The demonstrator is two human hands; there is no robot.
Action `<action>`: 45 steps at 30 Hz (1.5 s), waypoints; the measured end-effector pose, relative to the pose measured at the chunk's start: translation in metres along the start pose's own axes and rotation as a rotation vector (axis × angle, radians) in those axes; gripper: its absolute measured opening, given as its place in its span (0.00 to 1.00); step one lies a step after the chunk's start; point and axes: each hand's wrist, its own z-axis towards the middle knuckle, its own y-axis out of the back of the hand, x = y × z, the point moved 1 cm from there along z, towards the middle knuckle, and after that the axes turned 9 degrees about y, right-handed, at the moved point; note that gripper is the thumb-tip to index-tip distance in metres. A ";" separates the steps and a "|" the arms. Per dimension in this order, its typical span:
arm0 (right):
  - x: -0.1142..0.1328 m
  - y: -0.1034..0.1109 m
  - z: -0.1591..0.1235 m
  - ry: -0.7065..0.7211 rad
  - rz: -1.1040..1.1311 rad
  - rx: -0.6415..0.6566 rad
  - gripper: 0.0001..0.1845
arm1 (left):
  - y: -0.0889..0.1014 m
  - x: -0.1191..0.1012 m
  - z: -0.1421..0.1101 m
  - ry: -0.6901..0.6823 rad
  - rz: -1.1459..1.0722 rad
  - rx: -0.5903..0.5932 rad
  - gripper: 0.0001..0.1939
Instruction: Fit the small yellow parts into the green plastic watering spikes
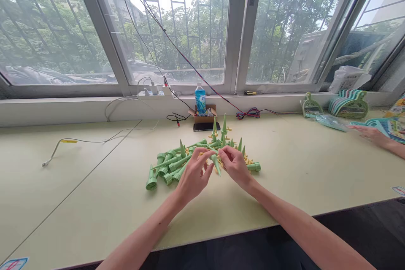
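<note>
A green plastic watering spike [216, 164] is held over the table's front half, its pointed end tilted down toward me. My left hand [195, 173] has its thumb and fingers curled around the spike's left side. From the right, my right hand [234, 166] pinches at the spike's wide end; its fingertips hide what is between them. Behind and left of my hands lies a pile of similar green spikes [171, 164], several on their sides and a few upright. Small yellow plastic pieces [249, 161] are scattered among them, partly hidden by my hands.
Against the wall stand a blue-liquid bottle [200, 100], a small carton [209, 118] and a black phone [206, 127]. Cables [249, 113] run across the sill and table. Green dustpan-like items [349, 104] are at right, where another person's hand [371, 135] rests.
</note>
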 end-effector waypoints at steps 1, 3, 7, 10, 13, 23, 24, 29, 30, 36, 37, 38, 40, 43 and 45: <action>0.000 0.000 0.000 0.010 0.003 -0.013 0.17 | 0.000 -0.001 0.001 0.084 -0.067 -0.014 0.12; 0.000 0.001 0.000 0.030 0.006 -0.029 0.17 | 0.001 -0.002 0.004 0.275 -0.235 -0.013 0.12; 0.002 0.001 -0.001 0.071 0.002 -0.015 0.16 | 0.004 -0.004 0.008 0.598 -0.640 0.247 0.20; 0.004 0.000 -0.002 0.102 -0.008 0.018 0.15 | 0.005 -0.006 0.008 0.662 -0.825 0.426 0.22; 0.005 -0.001 -0.003 0.117 -0.009 0.052 0.16 | 0.004 -0.006 0.007 0.647 -0.889 0.455 0.20; 0.002 -0.001 -0.003 0.096 -0.003 0.078 0.16 | 0.004 -0.005 0.006 0.491 -0.678 0.315 0.17; 0.002 -0.001 -0.003 0.092 -0.004 0.078 0.16 | 0.003 -0.005 0.005 0.456 -0.633 0.294 0.16; 0.004 0.000 -0.003 0.067 -0.025 0.087 0.16 | 0.001 0.000 0.003 0.314 -0.356 0.157 0.11; 0.005 0.000 -0.003 0.063 -0.029 0.091 0.16 | 0.001 0.000 0.003 0.267 -0.293 0.121 0.11; 0.005 0.001 -0.003 0.021 -0.049 0.089 0.17 | 0.003 0.006 -0.001 -0.133 -0.009 0.002 0.14; 0.004 0.001 -0.003 0.011 -0.048 0.091 0.17 | 0.003 0.007 -0.002 -0.187 0.023 -0.007 0.16; 0.003 0.001 -0.003 0.002 -0.045 0.095 0.17 | 0.004 0.007 -0.003 -0.227 0.048 -0.014 0.17; 0.002 0.001 -0.003 -0.007 -0.033 0.104 0.18 | 0.003 0.007 -0.003 -0.259 0.069 -0.032 0.18; 0.000 -0.001 -0.002 -0.007 -0.001 0.097 0.17 | 0.001 0.004 -0.002 -0.171 0.028 -0.052 0.17; 0.000 -0.001 -0.002 -0.002 0.020 0.076 0.17 | 0.000 0.001 0.000 -0.028 -0.056 -0.056 0.14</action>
